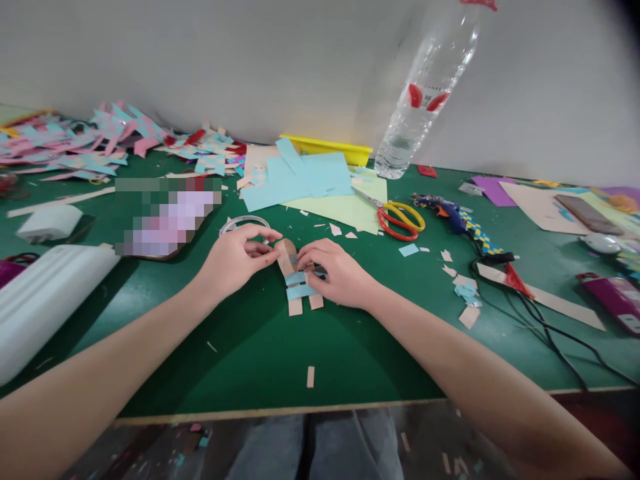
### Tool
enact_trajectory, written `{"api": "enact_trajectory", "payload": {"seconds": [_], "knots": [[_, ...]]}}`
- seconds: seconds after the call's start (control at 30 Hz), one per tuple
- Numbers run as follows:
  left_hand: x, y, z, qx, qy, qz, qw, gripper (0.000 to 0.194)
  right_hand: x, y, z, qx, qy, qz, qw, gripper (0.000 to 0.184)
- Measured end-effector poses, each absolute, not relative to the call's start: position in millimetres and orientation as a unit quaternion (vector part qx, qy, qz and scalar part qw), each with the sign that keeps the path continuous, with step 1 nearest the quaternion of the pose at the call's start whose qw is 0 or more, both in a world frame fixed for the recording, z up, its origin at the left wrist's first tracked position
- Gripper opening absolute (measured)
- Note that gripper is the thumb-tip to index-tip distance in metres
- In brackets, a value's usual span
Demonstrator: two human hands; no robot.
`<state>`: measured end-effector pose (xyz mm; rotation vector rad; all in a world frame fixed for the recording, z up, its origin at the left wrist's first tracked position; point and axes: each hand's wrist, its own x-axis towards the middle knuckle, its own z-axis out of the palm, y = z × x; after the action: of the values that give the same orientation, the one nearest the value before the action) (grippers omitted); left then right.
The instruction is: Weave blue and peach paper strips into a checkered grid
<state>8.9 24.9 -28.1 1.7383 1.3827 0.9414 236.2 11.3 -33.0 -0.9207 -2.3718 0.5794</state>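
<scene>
table: green. paper piece (300,291) at centre: peach, crossed by light blue bands. scissors (397,223), three o'clock: one handle loop red, one yellow. tray (345,151), twelve o'clock: yellow. strip pile (113,133), ten o'clock: pink and light blue. woven strip (480,233), three o'clock: yellow-and-blue check. bottle (425,100), one o'clock: clear, red cap.
</scene>
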Motion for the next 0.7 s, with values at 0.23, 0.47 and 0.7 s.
{"api": "enact_trajectory", "payload": {"seconds": [0.23, 0.47, 0.7], "knots": [[11.1, 25.5, -30.4, 0.680, 0.521, 0.371, 0.359, 0.041, 236.8, 11.6, -36.3, -0.337, -0.878, 0.213, 0.264, 0.011], [12.6, 24.4, -28.1, 0.684, 0.512, 0.368, 0.367, 0.040, 237.1, 12.8, -37.3, -0.330, -0.880, 0.213, 0.266, 0.013], [12.6, 22.4, -28.6, 0.697, 0.505, 0.344, 0.375, 0.041, 237.5, 14.2, -41.2, -0.325, -0.882, 0.208, 0.269, 0.014]]}}
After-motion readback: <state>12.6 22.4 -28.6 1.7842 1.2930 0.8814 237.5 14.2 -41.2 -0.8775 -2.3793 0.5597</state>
